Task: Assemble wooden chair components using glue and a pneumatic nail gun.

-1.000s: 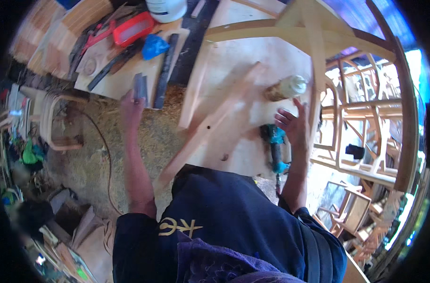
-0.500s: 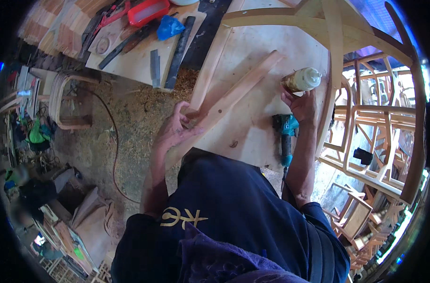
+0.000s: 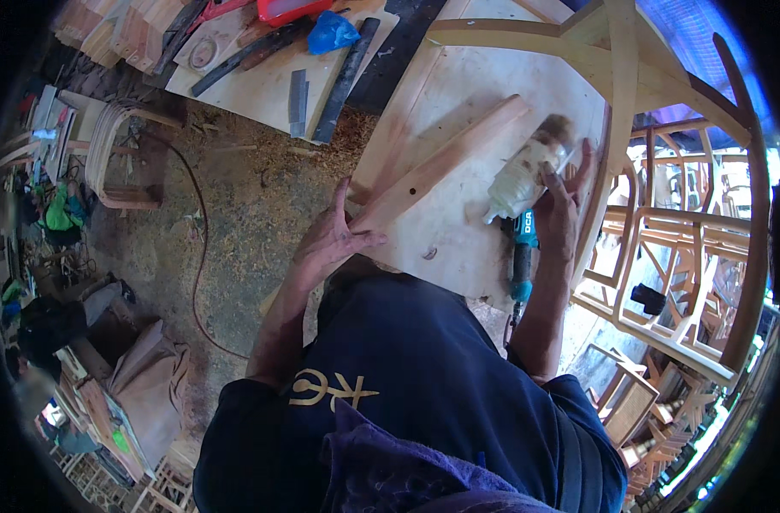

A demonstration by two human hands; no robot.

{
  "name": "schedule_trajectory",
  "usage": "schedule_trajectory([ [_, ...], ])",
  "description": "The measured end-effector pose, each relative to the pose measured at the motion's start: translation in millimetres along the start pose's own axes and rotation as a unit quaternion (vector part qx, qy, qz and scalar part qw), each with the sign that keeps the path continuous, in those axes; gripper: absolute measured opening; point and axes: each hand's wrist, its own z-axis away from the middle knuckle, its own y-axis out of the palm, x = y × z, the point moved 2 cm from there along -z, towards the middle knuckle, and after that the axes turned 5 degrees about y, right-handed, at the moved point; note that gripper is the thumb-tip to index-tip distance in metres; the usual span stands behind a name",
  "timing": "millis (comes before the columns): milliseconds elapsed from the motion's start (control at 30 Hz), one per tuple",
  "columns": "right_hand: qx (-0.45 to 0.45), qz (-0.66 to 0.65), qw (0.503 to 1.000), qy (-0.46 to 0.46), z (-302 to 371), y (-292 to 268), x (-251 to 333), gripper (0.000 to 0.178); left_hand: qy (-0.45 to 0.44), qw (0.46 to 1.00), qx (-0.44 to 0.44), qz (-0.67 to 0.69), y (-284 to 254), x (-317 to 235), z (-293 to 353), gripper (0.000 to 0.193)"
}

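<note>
In my right hand (image 3: pixel 563 205) is a translucent squeeze bottle (image 3: pixel 520 184), tipped so its nozzle points down toward me; its brownish base is blurred. The nozzle is above the worktop, apart from the wooden bar. My left hand (image 3: pixel 332 238) straddles the near part of a wooden bar (image 3: pixel 450 158), its thumb on one side and forefinger on the other. The remaining left fingers are hidden. A small dark hole (image 3: pixel 413 191) shows in the bar's upper face. Partly beneath my right hand and the bottle lies a teal cordless drill (image 3: pixel 522 256).
The pale worktop (image 3: pixel 475 248) carries a curved wooden frame (image 3: pixel 621 85) along its far and right sides. At the far left, a board (image 3: pixel 266 94) holds a blue crumpled bag (image 3: pixel 333 32) and dark bars. A hose (image 3: pixel 203 248) crosses the sawdust-strewn floor. Chair frames (image 3: pixel 681 231) stand at right.
My right hand has turned the squeeze bottle over, bringing its nozzle from the upper right to the lower left. My left thumb and forefinger are spread wider at the bar. The view has shifted slightly.
</note>
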Motion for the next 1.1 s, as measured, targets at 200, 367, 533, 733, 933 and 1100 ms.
schedule_trajectory([
  [200,0.111,-0.014,0.992,-0.063,19.1,34.8,43.3,0.084,0.048,0.998,0.004,0.027,3.5,-0.3,1.4,0.132],
  [367,0.110,0.135,0.984,-0.038,19.8,59.3,14.8,0.075,0.105,0.990,-0.049,-0.076,8.4,10.2,-6.3,0.131],
  [533,0.115,0.119,0.986,0.000,23.5,74.9,-3.1,0.073,0.221,0.965,-0.112,0.085,25.3,36.6,-6.0,0.129],
  [733,0.116,0.158,0.980,-0.031,16.8,70.3,-7.6,0.075,0.044,0.997,0.069,0.014,-0.9,12.8,1.6,0.128],
  [933,0.119,0.189,0.975,-0.018,19.4,75.8,-0.4,0.078,0.118,0.989,-0.023,0.085,-1.1,2.7,15.6,0.119],
  [1100,0.112,0.188,0.972,-0.087,9.0,80.0,8.2,0.074,0.166,0.971,-0.005,0.175,-9.1,-20.7,21.0,0.113],
])
